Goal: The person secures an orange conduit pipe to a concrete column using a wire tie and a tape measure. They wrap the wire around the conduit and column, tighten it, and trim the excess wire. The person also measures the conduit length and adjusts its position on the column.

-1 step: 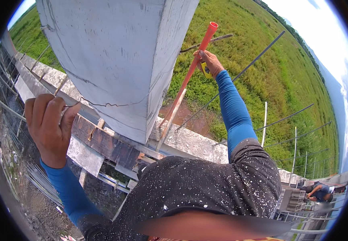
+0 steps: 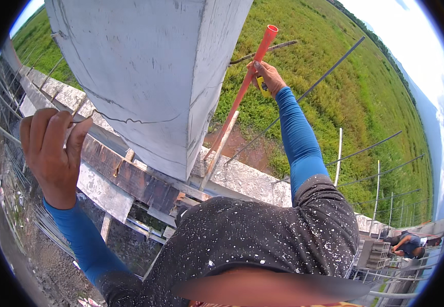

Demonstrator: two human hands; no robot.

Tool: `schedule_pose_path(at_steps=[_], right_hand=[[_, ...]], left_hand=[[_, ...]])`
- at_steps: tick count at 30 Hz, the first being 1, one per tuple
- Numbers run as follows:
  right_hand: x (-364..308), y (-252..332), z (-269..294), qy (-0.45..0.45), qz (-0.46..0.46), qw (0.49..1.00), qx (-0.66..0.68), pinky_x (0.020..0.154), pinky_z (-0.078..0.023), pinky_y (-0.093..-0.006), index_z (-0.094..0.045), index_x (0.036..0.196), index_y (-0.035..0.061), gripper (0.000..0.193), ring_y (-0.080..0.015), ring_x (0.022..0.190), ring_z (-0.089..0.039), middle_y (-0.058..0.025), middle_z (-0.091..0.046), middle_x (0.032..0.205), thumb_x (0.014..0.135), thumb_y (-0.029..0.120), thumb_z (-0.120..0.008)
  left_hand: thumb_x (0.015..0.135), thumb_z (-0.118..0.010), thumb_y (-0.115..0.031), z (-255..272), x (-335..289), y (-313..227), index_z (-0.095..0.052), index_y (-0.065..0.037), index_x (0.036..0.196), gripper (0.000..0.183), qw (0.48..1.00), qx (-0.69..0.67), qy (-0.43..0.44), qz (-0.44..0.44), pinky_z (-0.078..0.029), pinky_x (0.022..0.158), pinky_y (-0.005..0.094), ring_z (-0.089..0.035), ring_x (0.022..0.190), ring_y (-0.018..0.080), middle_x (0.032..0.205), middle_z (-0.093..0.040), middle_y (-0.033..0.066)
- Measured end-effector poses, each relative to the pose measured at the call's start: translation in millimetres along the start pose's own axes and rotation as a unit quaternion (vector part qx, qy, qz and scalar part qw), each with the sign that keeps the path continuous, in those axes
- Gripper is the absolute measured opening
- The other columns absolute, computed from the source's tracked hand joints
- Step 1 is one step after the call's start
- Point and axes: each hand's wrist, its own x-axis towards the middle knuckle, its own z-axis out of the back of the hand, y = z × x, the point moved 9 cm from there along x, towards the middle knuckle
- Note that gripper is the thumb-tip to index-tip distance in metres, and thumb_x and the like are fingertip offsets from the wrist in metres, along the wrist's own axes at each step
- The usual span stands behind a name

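Observation:
My left hand is raised at the left of a pale grey concrete column, its fingers pinching the end of a thin, kinked wire. The wire stretches rightward across the column's face. On the column's far right side, my right hand grips a long orange pipe, which stands tilted with its open end up. A yellow tape measure is also held in that hand, against the palm. The pipe's lower end comes down beside the concrete ledge.
Below the column lie wooden planks and a pale board. Several thin bars, such as a metal rod, jut over the grassy field. At lower right, a person bends near stacked concrete blocks.
My left hand has moved left and slightly up, drawing the wire with it. My right hand stays on the pipe and tape measure, almost unmoved.

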Motion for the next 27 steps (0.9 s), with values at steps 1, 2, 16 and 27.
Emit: schedule_pose_path(at_steps=[1, 2, 16, 27], right_hand=[[-3.2, 3.4, -0.1, -0.005, 0.003, 1.0, -0.004, 0.064, -0.052, -0.0304, -0.067, 0.118, 0.0026, 0.062, -0.0145, 0.071, -0.064, -0.008, -0.068, 0.086, 0.101, 0.062, -0.061], [-4.7, 8.2, -2.6, -0.003, 0.008, 1.0, -0.007, 0.063, -0.052, -0.03, -0.067, 0.119, 0.0024, 0.063, -0.0142, 0.07, -0.063, -0.0077, -0.067, 0.084, 0.101, 0.062, -0.06], [-6.4, 6.6, 1.6, -0.017, 0.06, 0.997, 0.044, 0.075, -0.054, -0.0313, -0.065, 0.13, 0.0036, 0.059, -0.0143, 0.085, -0.063, -0.0037, -0.067, 0.095, 0.103, 0.056, -0.062], [-3.5, 4.9, 5.0, -0.059, 0.07, 0.995, -0.028, 0.088, -0.052, -0.0329, -0.065, 0.12, 0.0048, 0.053, -0.0149, 0.092, -0.062, -0.0045, -0.067, 0.098, 0.107, 0.055, -0.053]], left_hand=[[0.088, -0.079, -0.029, 2.8, 16.0, 4.3, -0.066, -0.005, 0.095, 0.028, 1.0, 0.015, -0.002, -0.021, -0.045, 0.075, 0.0434, -0.055, 0.087, 0.0295, 0.092, -0.06, 0.0098], [0.089, -0.079, -0.028, 0.4, 27.2, 2.4, -0.066, -0.005, 0.095, 0.028, 0.998, 0.016, -0.02, -0.06, -0.045, 0.076, 0.0437, -0.055, 0.088, 0.0296, 0.092, -0.061, 0.01], [0.098, -0.071, -0.02, -6.8, 5.8, 9.0, -0.069, 0.0, 0.105, 0.021, 0.999, -0.019, 0.028, -0.023, -0.047, 0.081, 0.0455, -0.057, 0.094, 0.0329, 0.1, -0.065, 0.0135], [0.097, -0.067, -0.006, -18.4, 6.2, 23.5, -0.07, -0.002, 0.111, 0.015, 0.981, -0.079, 0.064, 0.163, -0.053, 0.073, 0.0459, -0.067, 0.09, 0.0384, 0.105, -0.067, 0.0155]])
